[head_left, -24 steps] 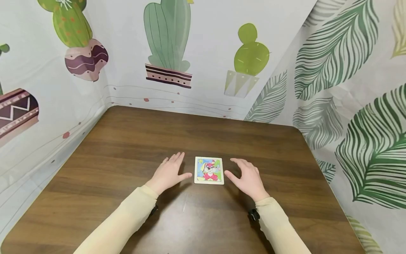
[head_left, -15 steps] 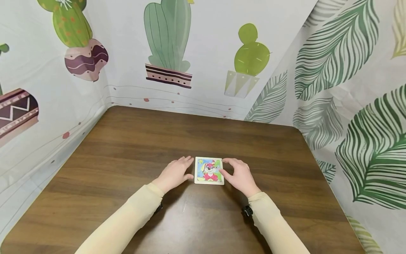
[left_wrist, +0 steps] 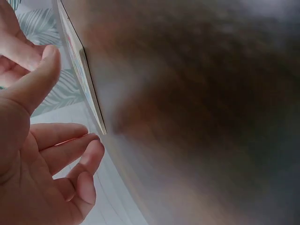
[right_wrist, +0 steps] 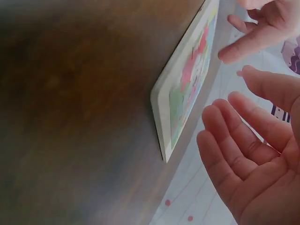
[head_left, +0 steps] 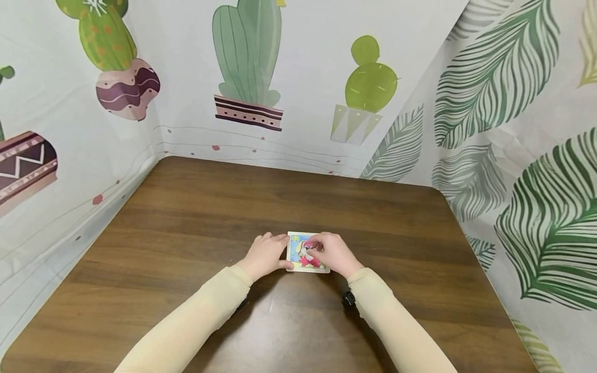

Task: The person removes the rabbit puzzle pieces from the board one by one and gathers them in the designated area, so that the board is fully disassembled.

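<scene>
A small square picture board (head_left: 294, 257) with a pale frame lies flat on the table; it shows a pink-and-white cartoon animal. My left hand (head_left: 267, 255) is at its left side, thumb at the near left corner and fingertips at the far left corner. My right hand (head_left: 337, 253) reaches over the board's right half, hiding part of the picture. In the right wrist view, the right fingers (right_wrist: 234, 136) are gently bent and the thumb stands apart above the picture, with nothing seen between them. The left wrist view shows the left fingers (left_wrist: 68, 150) loosely bent beside the frame.
The brown wooden table (head_left: 224, 197) extends around the board on all sides. Behind it hangs a white cloth (head_left: 308, 62) printed with cacti, and a leaf-patterned cloth (head_left: 513, 155) covers the right side. A black band (head_left: 348, 298) sits at the right wrist.
Both hands have moved inward. The left has come right to the board's left edge, while the right has moved left from beside the board to over its picture. The board has stayed in place.
</scene>
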### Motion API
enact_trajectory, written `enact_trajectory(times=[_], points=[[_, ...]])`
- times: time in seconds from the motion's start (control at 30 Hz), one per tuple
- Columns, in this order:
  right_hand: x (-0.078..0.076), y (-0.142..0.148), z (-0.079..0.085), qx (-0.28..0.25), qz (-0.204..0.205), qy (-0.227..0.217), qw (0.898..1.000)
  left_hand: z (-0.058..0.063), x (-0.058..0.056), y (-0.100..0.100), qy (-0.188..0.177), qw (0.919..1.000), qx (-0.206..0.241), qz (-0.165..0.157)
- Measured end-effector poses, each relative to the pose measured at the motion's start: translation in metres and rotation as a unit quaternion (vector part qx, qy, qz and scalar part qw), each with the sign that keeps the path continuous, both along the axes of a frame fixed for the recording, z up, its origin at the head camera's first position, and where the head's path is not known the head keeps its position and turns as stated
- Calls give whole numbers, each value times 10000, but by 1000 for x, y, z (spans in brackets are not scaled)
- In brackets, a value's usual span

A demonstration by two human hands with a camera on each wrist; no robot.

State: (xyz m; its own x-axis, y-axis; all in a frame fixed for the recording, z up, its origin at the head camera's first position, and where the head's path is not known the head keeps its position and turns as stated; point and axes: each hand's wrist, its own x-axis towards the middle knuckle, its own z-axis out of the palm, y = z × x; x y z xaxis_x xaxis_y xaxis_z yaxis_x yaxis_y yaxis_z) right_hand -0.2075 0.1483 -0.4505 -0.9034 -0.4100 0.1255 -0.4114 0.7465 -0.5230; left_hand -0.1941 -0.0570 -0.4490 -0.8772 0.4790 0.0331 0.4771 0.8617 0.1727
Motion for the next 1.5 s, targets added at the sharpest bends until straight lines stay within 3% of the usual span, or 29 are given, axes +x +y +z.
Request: enact_trajectory(times=[0.33,0.57,0.73,1.03,1.23,1.5], points=[[-22,-18,-6,142,424,-155,9989,-3,-10,7,-1,9985,-525,166],[-34,-25,-13,419,468,-107,9980,-7,-15,5,-110,9984,-551,90],[-36,-30,-12,766,632,13,9951,-6,-16,5,-151,9971,-740,35],[-38,-33,-10,1170,763,133,9901,-4,-21,7,103,9945,-1034,-119],[-37,-32,-11,1378,756,153,9875,-3,-20,11,13,9948,-991,-252],[-37,-37,-8,1530,938,322,9832,-2,-18,9,94,9953,-953,-165]])
